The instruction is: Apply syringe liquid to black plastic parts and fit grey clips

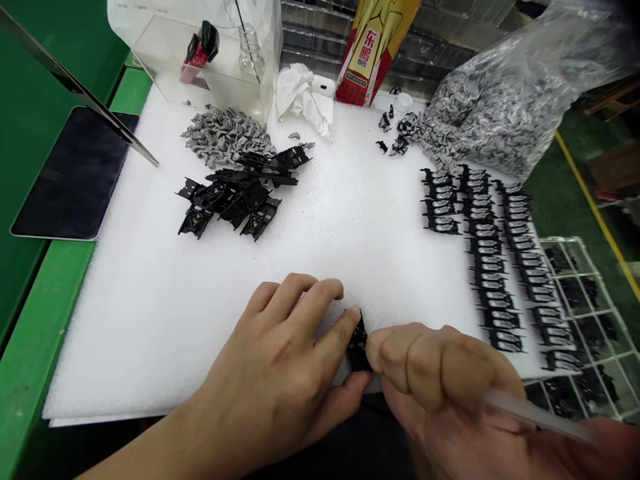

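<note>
Near the front edge of the white foam sheet, a small black plastic part sits between my two hands. My left hand pinches it between thumb and index finger, the other fingers bent over the foam. Curled up against the part's right side is my right hand, with a thin pale translucent rod sticking out of it toward the lower right. The rod's other end is hidden by the fingers. Farther back lies a heap of black parts, beside a pile of small grey pieces.
Rows of black parts with silvery middles line the right side. Behind them slumps a clear bag of grey pieces. A red-yellow carton, crumpled white tissue, a clear box and a dark tablet stand around the foam.
</note>
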`<action>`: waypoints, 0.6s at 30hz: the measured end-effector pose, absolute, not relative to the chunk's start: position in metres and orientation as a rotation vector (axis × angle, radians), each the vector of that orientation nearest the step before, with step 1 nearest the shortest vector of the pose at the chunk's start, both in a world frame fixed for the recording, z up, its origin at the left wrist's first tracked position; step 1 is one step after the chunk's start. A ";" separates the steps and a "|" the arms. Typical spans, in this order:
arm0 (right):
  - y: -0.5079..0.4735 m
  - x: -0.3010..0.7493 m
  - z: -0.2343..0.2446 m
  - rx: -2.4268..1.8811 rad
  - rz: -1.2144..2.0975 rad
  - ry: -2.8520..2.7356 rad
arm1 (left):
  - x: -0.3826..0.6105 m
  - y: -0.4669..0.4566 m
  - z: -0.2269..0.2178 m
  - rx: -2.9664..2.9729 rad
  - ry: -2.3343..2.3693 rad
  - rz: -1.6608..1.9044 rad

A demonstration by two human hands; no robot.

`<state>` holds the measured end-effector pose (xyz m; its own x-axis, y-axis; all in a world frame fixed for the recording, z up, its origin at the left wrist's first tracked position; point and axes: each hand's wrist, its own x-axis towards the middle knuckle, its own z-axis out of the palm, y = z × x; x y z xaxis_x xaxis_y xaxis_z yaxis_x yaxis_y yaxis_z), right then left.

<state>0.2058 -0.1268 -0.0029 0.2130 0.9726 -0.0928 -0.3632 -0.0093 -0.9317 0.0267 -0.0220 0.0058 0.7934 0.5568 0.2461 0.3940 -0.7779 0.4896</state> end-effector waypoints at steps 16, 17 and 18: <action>0.105 0.280 0.051 -1.319 0.483 -1.560 | 0.021 -0.024 -0.011 2.631 0.764 0.720; 0.107 0.277 0.052 -1.346 0.434 -1.592 | 0.021 -0.023 -0.014 2.657 0.764 0.765; 0.104 0.273 0.056 -1.361 0.366 -1.608 | 0.021 -0.023 -0.017 2.688 0.760 0.811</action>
<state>0.2727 0.1039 0.0558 0.0856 0.8803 0.4667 0.5919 0.3319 -0.7345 0.0212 -0.0230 -0.0172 0.7118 0.5411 0.4479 0.4123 -0.8381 0.3572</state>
